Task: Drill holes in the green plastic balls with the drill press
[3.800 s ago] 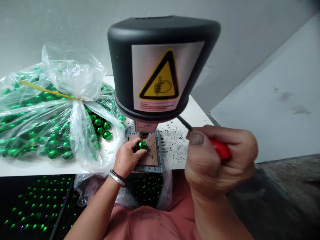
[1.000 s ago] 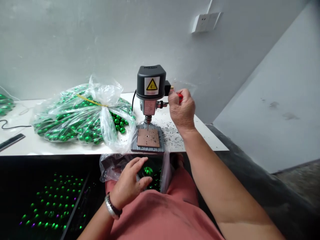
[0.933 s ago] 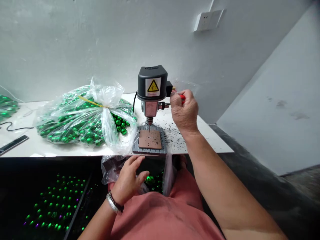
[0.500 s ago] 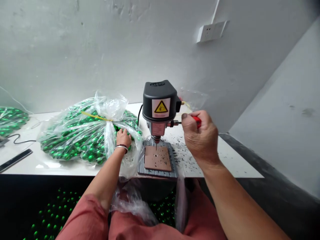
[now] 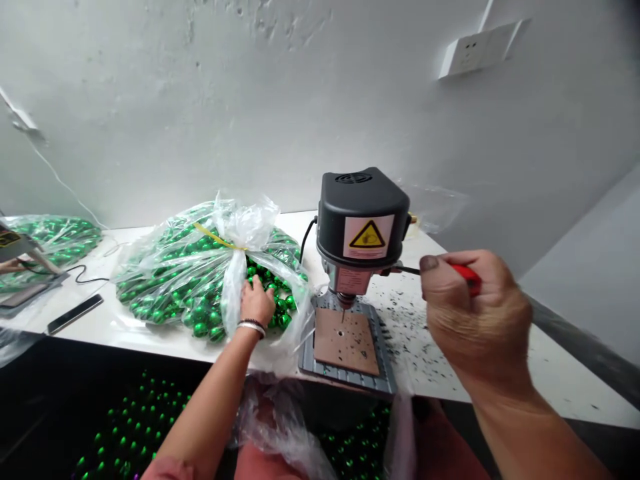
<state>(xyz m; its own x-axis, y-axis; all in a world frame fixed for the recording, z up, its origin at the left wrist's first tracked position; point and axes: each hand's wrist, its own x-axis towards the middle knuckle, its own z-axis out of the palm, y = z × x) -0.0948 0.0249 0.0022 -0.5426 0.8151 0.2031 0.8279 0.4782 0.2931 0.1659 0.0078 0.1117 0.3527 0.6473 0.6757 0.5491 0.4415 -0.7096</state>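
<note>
My left hand (image 5: pixel 257 303) reaches into the torn mouth of a clear plastic bag (image 5: pixel 234 277), its thumb and fingers apart over shiny green balls (image 5: pixel 285 313). The fingertips touch or hover over the balls; which one I cannot tell. My right hand (image 5: pixel 475 313) is wrapped round the red-gripped feed lever (image 5: pixel 465 273) of a small bench drill press (image 5: pixel 363 213). Below the chuck, the thin drill bit (image 5: pixel 343 315) stands above a brown board (image 5: pixel 345 343) with a small hole. No ball lies on the board.
Dark shavings (image 5: pixel 415 333) litter the white table (image 5: pixel 560 373) right of the drill. A phone (image 5: pixel 75 313) lies at left, near another bag of green balls (image 5: pixel 75 237). Part of another machine (image 5: pixel 30 267) shows at the left edge. More green balls (image 5: pixel 135 420) lie below the table.
The view has shifted left and closer, so the drill appears further right and larger. My left hand's fingers have spread among the balls. My right hand keeps hold of the lever.
</note>
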